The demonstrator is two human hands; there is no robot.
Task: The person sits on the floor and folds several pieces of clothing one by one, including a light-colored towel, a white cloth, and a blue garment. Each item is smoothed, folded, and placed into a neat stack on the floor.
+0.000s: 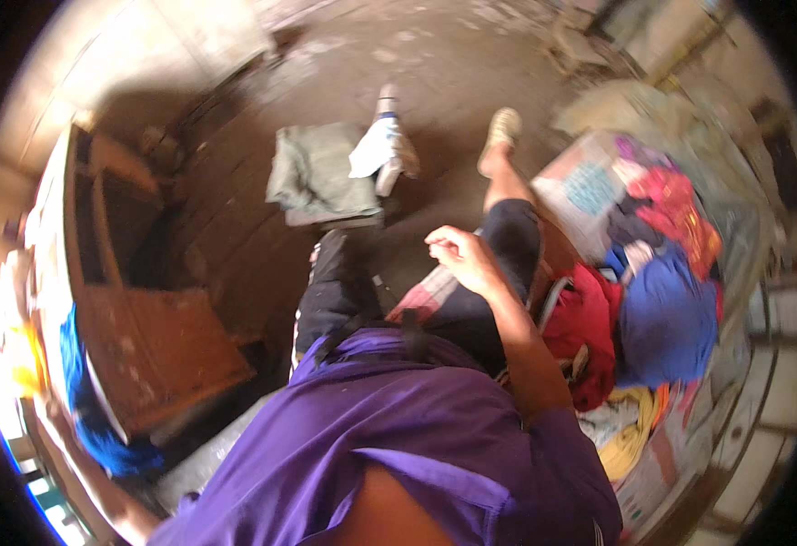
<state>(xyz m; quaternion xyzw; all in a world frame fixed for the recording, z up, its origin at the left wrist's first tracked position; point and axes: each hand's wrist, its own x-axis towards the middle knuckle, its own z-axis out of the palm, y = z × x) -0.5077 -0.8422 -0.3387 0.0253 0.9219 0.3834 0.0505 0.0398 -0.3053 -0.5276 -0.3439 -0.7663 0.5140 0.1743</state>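
My right hand (463, 259) hovers above my right thigh, its fingers loosely curled and nothing visible in them. Stretched out to the far left, my left hand (45, 406) is blurred in glare beside a yellow-orange cloth (24, 362); whether it grips the cloth is unclear. Ahead of my knees lies a folded grey-green garment (327, 170). At its right edge a white cloth (377, 147) drapes over a pale, long object (387, 102) with a dark blue band. A red garment (586, 334) and a blue garment (668, 317) are heaped beside my right arm.
A brown wooden cabinet (160, 348) stands on my left, with a bright blue cloth (78, 382) along its side. Red-patterned clothes (675, 211) and a yellow cloth (624, 443) add to the heap at right. Sheer netting (733, 150) lies behind it. The floor (398, 41) is brown and worn.
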